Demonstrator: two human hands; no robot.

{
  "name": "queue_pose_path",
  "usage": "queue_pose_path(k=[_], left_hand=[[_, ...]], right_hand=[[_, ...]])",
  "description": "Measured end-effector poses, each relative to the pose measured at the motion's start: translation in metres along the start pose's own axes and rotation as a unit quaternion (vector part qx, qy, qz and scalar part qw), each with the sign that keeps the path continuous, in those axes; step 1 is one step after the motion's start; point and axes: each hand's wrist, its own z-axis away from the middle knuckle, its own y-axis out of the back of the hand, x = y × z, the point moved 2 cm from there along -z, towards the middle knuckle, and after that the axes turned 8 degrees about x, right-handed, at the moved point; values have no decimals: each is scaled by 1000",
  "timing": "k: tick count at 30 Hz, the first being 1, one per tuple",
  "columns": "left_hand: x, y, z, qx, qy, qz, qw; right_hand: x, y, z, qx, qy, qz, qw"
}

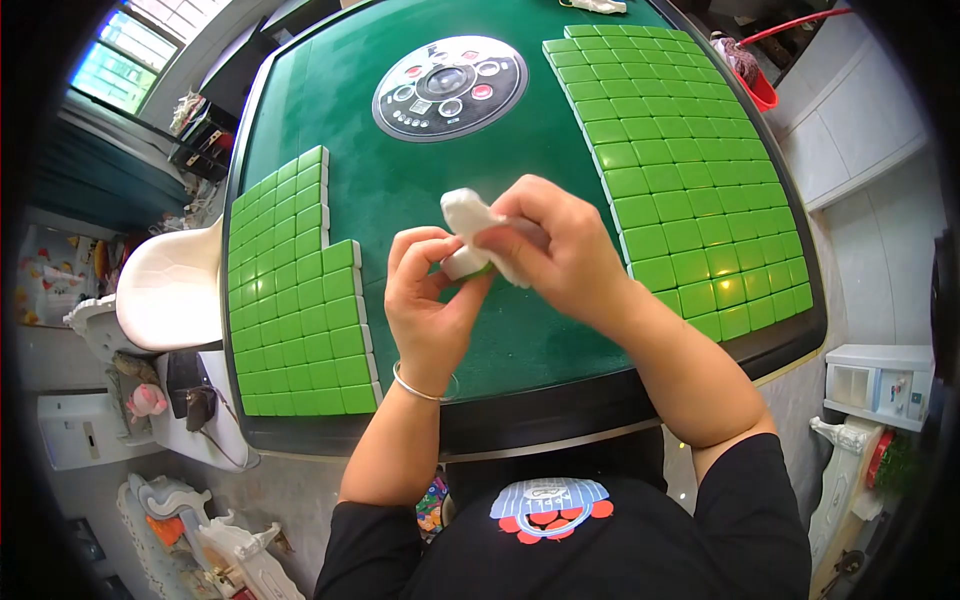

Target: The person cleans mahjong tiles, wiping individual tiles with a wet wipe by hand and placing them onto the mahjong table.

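Observation:
Over the middle of the green table, my left hand point(432, 300) pinches a mahjong tile point(463, 264), white with a green back, between thumb and fingers. My right hand point(556, 246) grips a white cloth point(466, 212) and presses it against that tile. Part of the tile is hidden behind the cloth and fingers. To the left lies a block of mahjong tiles point(297, 290) in rows, green backs up. A larger block of green-backed tiles point(685, 180) covers the right side of the table.
The mahjong table point(350, 90) has a dark raised rim and a round control panel point(450, 88) at its centre. A white chair point(170, 285) stands at the left edge. Another white item point(598, 6) rests at the far edge. A red bucket point(762, 92) is beyond the right corner.

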Motion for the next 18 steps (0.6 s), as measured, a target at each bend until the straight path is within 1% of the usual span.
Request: queue_pose_path(k=[2, 3, 5, 7, 8, 9, 10, 11, 12, 13, 15, 16, 18], left_hand=[[0, -3, -3, -11, 12, 9, 1000], [1, -5, -3, -17, 17, 15, 1000], [4, -7, -1, -28, 82, 36, 996], [-1, -5, 2, -29, 151, 28, 988], [-4, -3, 3, -12, 132, 28, 991], [-7, -3, 3, 5, 113, 28, 993], [-6, -3, 3, 21, 94, 29, 995], [2, 3, 3, -8, 33, -139, 990], [1, 5, 2, -1, 16, -129, 992], [-1, 6, 1, 6, -1, -119, 993], [-5, 5, 1, 2, 53, -5, 999], [-6, 3, 1, -1, 80, 53, 995], [-4, -2, 1, 0, 91, 84, 992]], right_hand=[[12, 4, -5, 13, -47, 27, 998], [15, 10, -9, 23, -50, 46, 997], [16, 15, -12, 50, -114, -13, 992], [4, 14, -9, 40, -56, -18, 997], [-2, 11, -5, 35, -28, -21, 999], [-8, 5, 0, 17, 68, -1, 998], [-12, -3, 4, -15, 138, 28, 990], [-15, -9, 9, -47, 208, 58, 975], [-13, -13, 12, -44, 208, 64, 975], [-11, -12, 10, -48, 151, 39, 987], [-7, -8, 5, -55, 40, -10, 998], [-5, -6, 3, -63, 6, -27, 998], [0, -6, 3, -73, -77, -88, 990]])
